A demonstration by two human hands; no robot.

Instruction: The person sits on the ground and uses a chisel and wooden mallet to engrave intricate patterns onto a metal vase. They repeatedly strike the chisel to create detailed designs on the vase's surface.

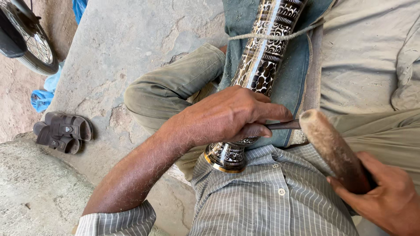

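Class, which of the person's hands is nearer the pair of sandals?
Left. The left hand rests on the engraved metal vase, closer to the sandals; the right hand is farther off.

Cracked concrete floor (pixel 113 39) in daylight — sandals (pixel 63 132), a spoked wheel (pixel 30 41), perhaps blue plastic (pixel 42 98).

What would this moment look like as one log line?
left hand: grips thin dark metal chisel on black-and-silver engraved metal vase | right hand: holds brown wooden mallet, head at chisel end | vase: across lap, rope-tied
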